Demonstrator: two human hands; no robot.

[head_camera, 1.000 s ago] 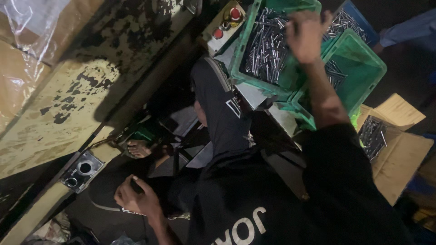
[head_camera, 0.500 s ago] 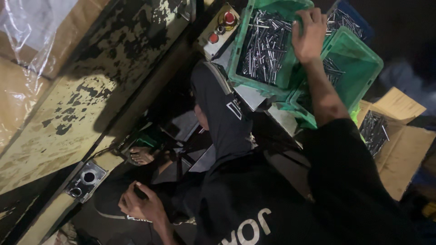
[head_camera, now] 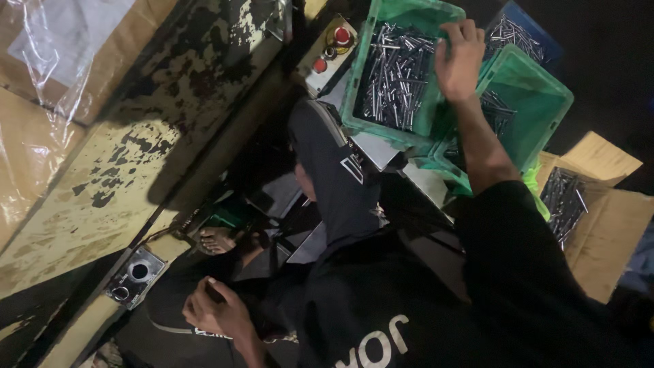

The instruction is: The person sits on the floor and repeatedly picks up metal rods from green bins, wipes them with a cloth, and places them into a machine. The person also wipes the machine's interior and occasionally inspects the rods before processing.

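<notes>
- While the right hand (head_camera: 460, 58) reaches out over the green crate (head_camera: 371, 41), its fingers spread wide and rest on the crate's right rim; nothing is gripped.
- Metal pins (head_camera: 394, 75) fill that crate, lying directly below and left of the hand.
- Just beside it, a second green crate (head_camera: 538, 102) overlaps the first, under the forearm.
- Low in the view, the left hand (head_camera: 214, 310) is curled loosely near the lap; whether it holds anything cannot be told.
- A cardboard box (head_camera: 606, 218) with more pins sits to the right.
- Red buttons mark the control box (head_camera: 330, 54), left of the crate.
</notes>
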